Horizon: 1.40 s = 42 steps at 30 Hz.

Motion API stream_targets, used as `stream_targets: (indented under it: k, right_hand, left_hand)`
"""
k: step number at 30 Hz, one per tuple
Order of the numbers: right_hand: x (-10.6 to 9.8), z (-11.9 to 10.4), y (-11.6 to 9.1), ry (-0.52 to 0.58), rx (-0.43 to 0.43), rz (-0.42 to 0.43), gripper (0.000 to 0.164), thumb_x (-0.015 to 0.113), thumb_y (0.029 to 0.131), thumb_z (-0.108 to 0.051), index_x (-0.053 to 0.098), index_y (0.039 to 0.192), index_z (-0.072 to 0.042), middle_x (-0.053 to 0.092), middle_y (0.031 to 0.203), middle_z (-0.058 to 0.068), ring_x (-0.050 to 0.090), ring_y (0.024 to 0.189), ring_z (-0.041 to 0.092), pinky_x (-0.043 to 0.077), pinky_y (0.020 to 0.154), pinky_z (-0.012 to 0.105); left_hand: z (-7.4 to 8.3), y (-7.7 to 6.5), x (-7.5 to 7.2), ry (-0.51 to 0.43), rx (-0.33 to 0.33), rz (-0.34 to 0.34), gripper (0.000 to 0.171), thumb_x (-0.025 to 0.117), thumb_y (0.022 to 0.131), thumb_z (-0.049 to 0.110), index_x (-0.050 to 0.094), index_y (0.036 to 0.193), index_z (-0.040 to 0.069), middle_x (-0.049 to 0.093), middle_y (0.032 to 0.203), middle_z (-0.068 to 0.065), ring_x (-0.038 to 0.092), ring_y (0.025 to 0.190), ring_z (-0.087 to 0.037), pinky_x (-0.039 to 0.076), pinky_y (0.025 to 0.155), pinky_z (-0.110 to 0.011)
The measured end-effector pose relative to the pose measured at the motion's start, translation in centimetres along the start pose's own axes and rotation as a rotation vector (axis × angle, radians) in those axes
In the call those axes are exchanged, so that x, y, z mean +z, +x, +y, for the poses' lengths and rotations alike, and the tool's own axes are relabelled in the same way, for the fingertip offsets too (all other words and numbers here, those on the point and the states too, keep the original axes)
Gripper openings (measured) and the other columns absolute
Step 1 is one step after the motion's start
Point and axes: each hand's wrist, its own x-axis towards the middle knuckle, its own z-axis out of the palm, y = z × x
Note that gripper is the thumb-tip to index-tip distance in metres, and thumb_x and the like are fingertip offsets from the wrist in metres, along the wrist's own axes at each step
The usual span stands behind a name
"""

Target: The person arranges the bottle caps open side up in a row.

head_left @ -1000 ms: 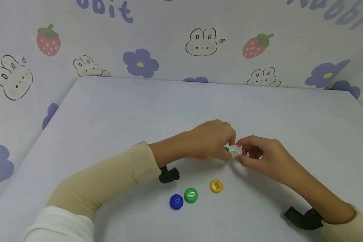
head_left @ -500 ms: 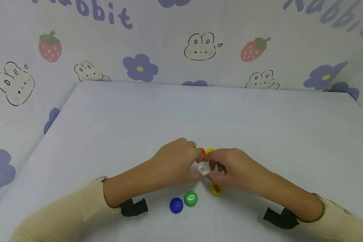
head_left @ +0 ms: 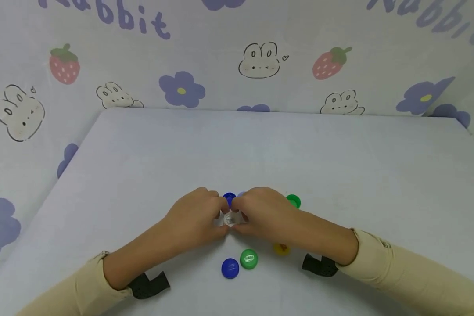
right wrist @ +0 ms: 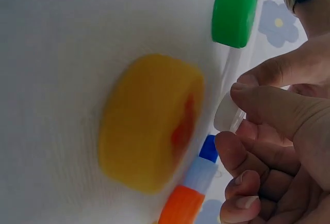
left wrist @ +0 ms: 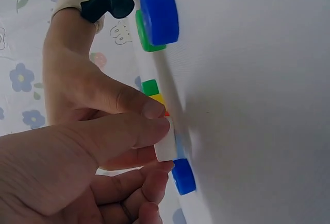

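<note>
A small white bottle cap [head_left: 230, 218] is held between my two hands, low over the table at the middle. My left hand [head_left: 195, 215] pinches its left side with thumb and fingers. From the right, my right hand [head_left: 266, 210] pinches the same cap, thumb toward me. In the left wrist view the white cap [left wrist: 165, 140] shows edge-on, with both thumbs meeting on it. A blue cap [head_left: 229, 197] lies just behind the fingertips, and a light blue cap [head_left: 241, 193] is mostly covered by my right hand.
Nearer me lie a second blue cap [head_left: 230, 268], a green cap [head_left: 249, 259] and a yellow cap [head_left: 282, 249] partly under my right forearm. Another green cap [head_left: 294, 201] ends the back row at right; an orange cap [right wrist: 181, 205] of that row shows in the right wrist view.
Both hands have moved left and toward me with the white cap, from the right end of the back row to its left end. The front caps have stayed in place.
</note>
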Motion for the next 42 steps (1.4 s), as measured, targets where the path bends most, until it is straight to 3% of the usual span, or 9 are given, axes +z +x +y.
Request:
stream_targets:
  k: [10, 19, 27, 32, 35, 42]
  right_hand:
    - [0.4, -0.3, 0.8, -0.042, 0.024, 0.021, 0.03, 0.086, 0.084, -0.033, 0.067, 0.076, -0.012, 0.049, 0.057, -0.009, 0.046, 0.053, 0.007, 0.034, 0.052, 0.021]
    - [0.4, -0.6, 1.2, -0.081, 0.076, -0.001, 0.026, 0.086, 0.085, -0.031, 0.072, 0.076, -0.011, 0.057, 0.059, -0.008, 0.05, 0.054, 0.008, 0.037, 0.052, 0.019]
    - [-1.1, 0.1, -1.0, -0.085, 0.123, -0.062, 0.021, 0.081, 0.09, -0.03, 0.072, 0.077, -0.016, 0.052, 0.058, -0.01, 0.047, 0.056, 0.008, 0.038, 0.055, 0.024]
    - [-2.6, 0.1, -3.5, -0.081, 0.223, -0.199, 0.015, 0.082, 0.089, -0.03, 0.078, 0.09, -0.015, 0.055, 0.061, -0.01, 0.049, 0.058, 0.009, 0.044, 0.058, 0.025]
    - [-2.9, 0.0, -5.0, -0.113, 0.26, -0.282, 0.021, 0.083, 0.087, -0.035, 0.075, 0.082, -0.017, 0.051, 0.057, -0.008, 0.047, 0.056, 0.01, 0.041, 0.056, 0.027]
    - [-2.3, 0.3, -7.3, -0.197, 0.216, -0.287, 0.031, 0.088, 0.08, -0.039, 0.069, 0.076, -0.016, 0.047, 0.056, -0.009, 0.042, 0.053, 0.011, 0.038, 0.052, 0.026]
  left_hand:
    - [-0.8, -0.4, 0.4, 0.04, -0.002, 0.049, 0.021, 0.085, 0.083, 0.021, 0.078, 0.095, 0.006, 0.066, 0.081, -0.001, 0.055, 0.077, -0.017, 0.046, 0.066, -0.029]
    - [-1.2, -0.4, 0.4, 0.083, -0.049, 0.043, 0.022, 0.084, 0.085, 0.024, 0.078, 0.097, 0.006, 0.071, 0.086, -0.003, 0.054, 0.076, -0.018, 0.045, 0.063, -0.029]
    - [-0.8, -1.2, 0.0, 0.096, -0.069, 0.019, 0.022, 0.082, 0.087, 0.028, 0.079, 0.098, 0.009, 0.071, 0.089, -0.002, 0.053, 0.078, -0.018, 0.046, 0.066, -0.029]
    - [0.7, -1.8, -0.6, 0.054, -0.015, -0.026, 0.022, 0.078, 0.091, 0.032, 0.079, 0.101, 0.012, 0.068, 0.087, 0.003, 0.051, 0.081, -0.016, 0.045, 0.066, -0.028]
    - [1.7, -1.9, -0.7, 0.034, 0.031, -0.08, 0.026, 0.076, 0.092, 0.036, 0.079, 0.104, 0.013, 0.068, 0.09, 0.003, 0.05, 0.083, -0.015, 0.045, 0.066, -0.026]
    - [3.9, -1.1, -0.1, 0.101, 0.157, -0.161, 0.03, 0.072, 0.094, 0.043, 0.078, 0.103, 0.015, 0.068, 0.092, 0.005, 0.051, 0.083, -0.013, 0.045, 0.073, -0.025]
